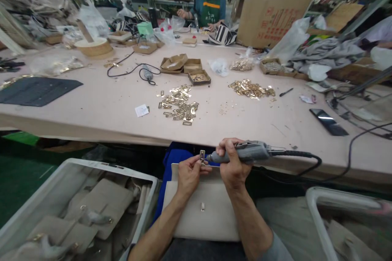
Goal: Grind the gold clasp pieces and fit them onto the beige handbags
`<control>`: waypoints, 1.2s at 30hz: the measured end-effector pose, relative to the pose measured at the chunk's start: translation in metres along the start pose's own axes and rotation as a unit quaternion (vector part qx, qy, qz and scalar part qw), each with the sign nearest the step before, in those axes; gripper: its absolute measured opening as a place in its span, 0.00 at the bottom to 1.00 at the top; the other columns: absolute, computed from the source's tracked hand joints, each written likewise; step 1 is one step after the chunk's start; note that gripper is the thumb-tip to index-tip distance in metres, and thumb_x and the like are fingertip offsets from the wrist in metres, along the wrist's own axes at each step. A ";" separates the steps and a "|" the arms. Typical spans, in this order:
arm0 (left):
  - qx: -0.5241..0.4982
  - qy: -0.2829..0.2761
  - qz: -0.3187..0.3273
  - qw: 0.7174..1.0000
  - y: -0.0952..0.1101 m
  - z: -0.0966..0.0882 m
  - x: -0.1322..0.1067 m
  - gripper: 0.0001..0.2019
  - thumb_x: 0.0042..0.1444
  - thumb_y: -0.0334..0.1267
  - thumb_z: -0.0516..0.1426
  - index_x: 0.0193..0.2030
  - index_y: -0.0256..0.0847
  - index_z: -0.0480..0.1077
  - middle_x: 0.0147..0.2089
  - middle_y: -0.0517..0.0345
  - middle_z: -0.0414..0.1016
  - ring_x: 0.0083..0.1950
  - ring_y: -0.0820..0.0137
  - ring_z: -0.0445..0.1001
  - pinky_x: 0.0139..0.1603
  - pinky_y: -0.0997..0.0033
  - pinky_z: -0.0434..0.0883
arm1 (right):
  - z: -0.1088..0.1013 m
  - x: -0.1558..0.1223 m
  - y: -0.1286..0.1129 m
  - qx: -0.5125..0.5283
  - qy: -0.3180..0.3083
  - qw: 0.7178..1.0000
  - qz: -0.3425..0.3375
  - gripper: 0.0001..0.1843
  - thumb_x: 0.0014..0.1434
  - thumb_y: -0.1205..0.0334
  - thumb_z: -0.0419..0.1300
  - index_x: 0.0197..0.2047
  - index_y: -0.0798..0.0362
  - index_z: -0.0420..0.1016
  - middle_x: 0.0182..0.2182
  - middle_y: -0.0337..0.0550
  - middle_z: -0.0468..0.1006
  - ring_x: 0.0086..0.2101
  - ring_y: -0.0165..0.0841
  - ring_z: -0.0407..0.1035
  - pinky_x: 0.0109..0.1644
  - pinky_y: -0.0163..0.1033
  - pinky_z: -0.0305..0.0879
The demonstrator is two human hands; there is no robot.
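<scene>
Pale bench [101, 106], heap of gold buckles [179, 104] at its middle, second heap [251, 89] further right, cardboard trays [199, 76] behind, black phone [328, 121] near the right edge, dark mat [36, 91] at the left edge, big cardboard box [272, 14] and a person in a green apron [210, 8] at the far edge.

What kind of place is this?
Most likely a bag-making workshop. Heaps of gold metal fittings lie on a long worktable, the right hand holds a corded power tool at a small clasp in the left hand, and a bin alongside holds pale bag pieces.
</scene>
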State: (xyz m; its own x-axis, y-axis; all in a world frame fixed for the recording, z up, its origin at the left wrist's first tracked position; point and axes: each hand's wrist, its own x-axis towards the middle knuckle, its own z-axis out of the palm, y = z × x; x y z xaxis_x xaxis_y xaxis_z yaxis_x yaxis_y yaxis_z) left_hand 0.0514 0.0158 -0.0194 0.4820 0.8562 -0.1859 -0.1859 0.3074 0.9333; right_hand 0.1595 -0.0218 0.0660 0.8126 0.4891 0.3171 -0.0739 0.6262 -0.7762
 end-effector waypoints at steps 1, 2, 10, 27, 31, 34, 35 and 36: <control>0.000 0.001 0.001 1.000 0.000 0.000 0.000 0.22 0.58 0.48 0.65 0.48 0.28 0.78 0.36 0.46 0.82 0.33 0.58 0.85 0.32 0.68 0.83 | 0.001 -0.001 0.001 -0.004 -0.006 1.000 0.000 0.07 0.63 0.64 0.66 0.35 0.54 0.72 0.29 0.39 0.73 0.24 0.28 0.64 0.31 0.38 0.63; 0.000 0.002 0.001 1.000 0.000 0.000 0.000 0.21 0.58 0.48 0.65 0.48 0.28 0.78 0.36 0.46 0.82 0.32 0.59 0.85 0.32 0.68 0.83 | 0.001 -0.002 0.001 -0.009 -0.009 1.000 -0.001 0.07 0.63 0.64 0.66 0.35 0.54 0.72 0.29 0.39 0.72 0.24 0.28 0.64 0.32 0.38 0.63; -0.008 -0.008 0.006 1.000 -0.001 -0.003 0.000 0.21 0.58 0.48 0.65 0.49 0.32 0.80 0.36 0.47 0.84 0.32 0.59 0.85 0.32 0.68 0.83 | 0.003 -0.008 0.011 -0.061 -0.024 0.998 -0.008 0.08 0.64 0.61 0.66 0.35 0.54 0.72 0.29 0.39 0.72 0.24 0.28 0.65 0.31 0.38 0.64; 0.004 -0.022 0.036 0.999 -0.002 -0.005 -0.002 0.17 0.59 0.47 0.64 0.47 0.35 0.81 0.36 0.50 0.84 0.31 0.58 0.84 0.29 0.68 0.81 | 0.006 -0.011 0.006 -0.165 -0.184 0.969 -0.001 0.08 0.63 0.60 0.68 0.35 0.53 0.75 0.31 0.41 0.73 0.31 0.33 0.69 0.36 0.41 0.67; -0.010 -0.044 0.060 0.997 -0.005 -0.007 -0.003 0.16 0.60 0.47 0.64 0.45 0.35 0.81 0.36 0.50 0.84 0.31 0.60 0.84 0.30 0.69 0.81 | 0.010 -0.002 0.003 -0.169 -0.231 0.958 0.020 0.10 0.59 0.61 0.71 0.32 0.54 0.75 0.28 0.40 0.74 0.29 0.31 0.67 0.33 0.38 0.65; -0.024 -0.049 0.061 0.997 -0.009 -0.009 -0.005 0.16 0.60 0.48 0.65 0.44 0.35 0.80 0.35 0.50 0.84 0.30 0.60 0.83 0.30 0.69 0.80 | 0.013 0.001 0.002 -0.178 -0.260 0.949 0.031 0.10 0.58 0.60 0.72 0.31 0.54 0.76 0.28 0.41 0.74 0.28 0.30 0.67 0.31 0.37 0.64; -0.026 -0.049 0.062 0.997 -0.011 -0.010 -0.005 0.16 0.60 0.49 0.65 0.42 0.36 0.80 0.34 0.50 0.84 0.30 0.61 0.83 0.30 0.69 0.80 | 0.014 0.001 0.002 -0.178 -0.267 0.946 0.035 0.11 0.57 0.60 0.72 0.31 0.54 0.77 0.27 0.41 0.74 0.27 0.30 0.67 0.31 0.37 0.64; -0.027 -0.047 0.062 0.997 -0.013 -0.010 -0.005 0.16 0.60 0.49 0.65 0.39 0.36 0.80 0.33 0.51 0.84 0.29 0.62 0.83 0.29 0.69 0.80 | 0.014 0.001 0.002 -0.178 -0.275 0.944 0.042 0.11 0.57 0.59 0.73 0.30 0.54 0.77 0.27 0.41 0.74 0.27 0.30 0.67 0.30 0.37 0.64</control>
State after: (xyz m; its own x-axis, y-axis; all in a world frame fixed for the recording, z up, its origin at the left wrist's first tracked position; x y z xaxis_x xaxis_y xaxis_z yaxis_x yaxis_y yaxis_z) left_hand 0.0424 0.0116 -0.0336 0.5310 0.8465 -0.0388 -0.2930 0.2263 0.9289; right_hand 0.1524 -0.0117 0.0729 0.3827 0.8302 0.4054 0.1539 0.3754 -0.9140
